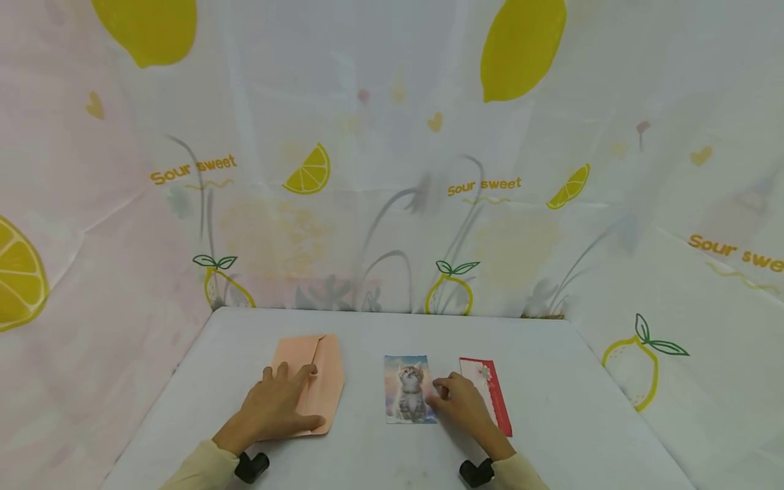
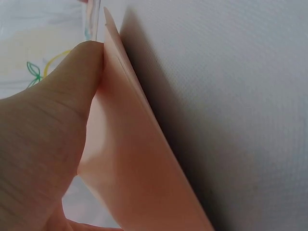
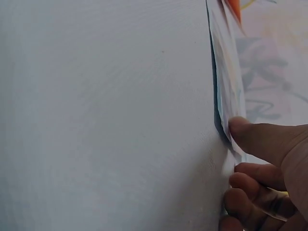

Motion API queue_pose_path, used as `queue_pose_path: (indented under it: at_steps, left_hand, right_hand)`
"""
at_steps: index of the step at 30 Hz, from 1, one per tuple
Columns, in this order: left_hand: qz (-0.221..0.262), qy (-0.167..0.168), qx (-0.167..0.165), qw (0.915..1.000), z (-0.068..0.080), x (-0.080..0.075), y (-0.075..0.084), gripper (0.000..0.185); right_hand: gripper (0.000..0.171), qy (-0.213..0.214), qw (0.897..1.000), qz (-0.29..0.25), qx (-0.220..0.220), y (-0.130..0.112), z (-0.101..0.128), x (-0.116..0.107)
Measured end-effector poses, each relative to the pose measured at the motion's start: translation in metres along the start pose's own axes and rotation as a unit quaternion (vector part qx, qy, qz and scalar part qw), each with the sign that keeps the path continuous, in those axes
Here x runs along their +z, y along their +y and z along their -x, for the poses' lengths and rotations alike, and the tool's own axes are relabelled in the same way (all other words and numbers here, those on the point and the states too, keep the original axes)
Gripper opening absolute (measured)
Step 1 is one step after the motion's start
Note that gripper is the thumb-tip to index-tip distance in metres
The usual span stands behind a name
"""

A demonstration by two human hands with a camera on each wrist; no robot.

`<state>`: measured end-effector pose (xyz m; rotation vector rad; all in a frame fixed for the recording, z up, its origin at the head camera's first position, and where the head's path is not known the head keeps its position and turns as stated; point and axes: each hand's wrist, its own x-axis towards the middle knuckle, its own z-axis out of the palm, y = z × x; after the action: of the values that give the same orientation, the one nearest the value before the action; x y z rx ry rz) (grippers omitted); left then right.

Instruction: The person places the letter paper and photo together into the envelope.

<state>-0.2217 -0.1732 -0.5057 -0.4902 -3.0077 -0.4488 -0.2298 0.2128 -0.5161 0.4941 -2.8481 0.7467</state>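
A peach-coloured envelope lies on the left of the white table. My left hand rests on it with the fingers spread. In the left wrist view the thumb presses on the envelope near its edge, which stands a little off the tabletop. A kitten picture card lies flat in the middle. My right hand, fingers curled, pinches the card's lower right edge; in the right wrist view the thumb touches the card. Part of that edge is hidden by the fingers.
Partly behind my right hand lies a red and white card with a flower on it. The white table ends at a lemon-printed cloth backdrop, which also rises along both sides.
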Motion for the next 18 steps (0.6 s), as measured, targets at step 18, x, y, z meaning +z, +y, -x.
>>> queue_pose_path:
  at_steps: [18]
  left_hand:
    - [0.005, -0.004, 0.003, 1.0000, 0.0012, -0.0012, 0.0001, 0.090]
  right_hand:
    - [0.021, 0.015, 0.996, -0.058, 0.064, -0.0093, -0.0016, 0.0045]
